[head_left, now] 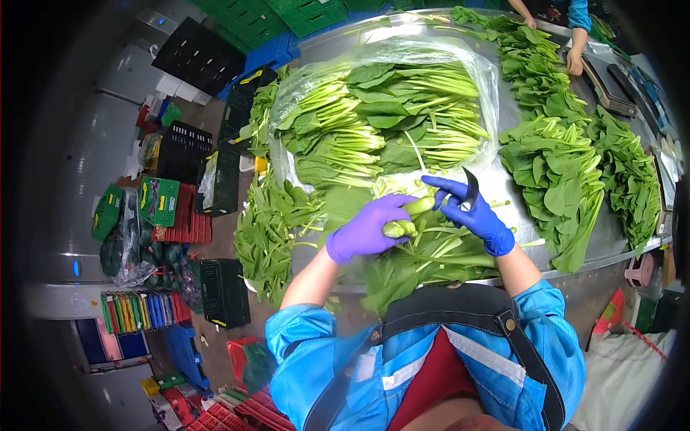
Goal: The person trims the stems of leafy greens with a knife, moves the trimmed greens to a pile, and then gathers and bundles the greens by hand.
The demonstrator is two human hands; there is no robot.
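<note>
My left hand (370, 228), in a purple glove, is closed round the pale stems of a bunch of leafy greens (399, 228) near the table's front edge. Just right of the stem ends is my right hand (466, 210), in a blue glove. It holds a small knife with a dark curved blade (471, 188), and its index finger reaches toward the stems. Beyond both hands lie stacked greens (410, 108) in a clear plastic bag (489, 79). Loose leaves (431, 266) lie below my hands.
Rows of greens (557, 172) cover the right side of the metal table (517, 255). More leaves (269, 237) lie at the left edge. A co-worker's hands (575, 61) are at the top right. Dark crates (224, 293) and green crates (159, 201) stand on the left.
</note>
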